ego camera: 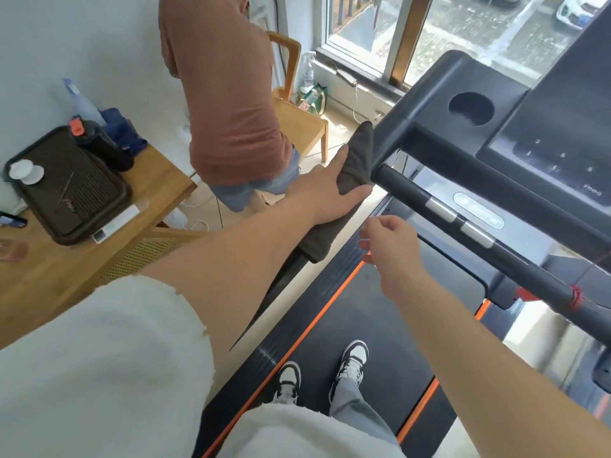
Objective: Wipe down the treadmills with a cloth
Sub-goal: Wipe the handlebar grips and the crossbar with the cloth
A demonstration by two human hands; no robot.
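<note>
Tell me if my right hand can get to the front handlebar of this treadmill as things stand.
Probably yes. The right hand is empty and hovers just short of the handlebar, with only open air between them. The cloth and left hand are off to the side.

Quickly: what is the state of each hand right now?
Left hand: grips the cloth between thumb and fingers.
Right hand: holds nothing, fingers loosely curled, near the treadmill handlebar.
</note>
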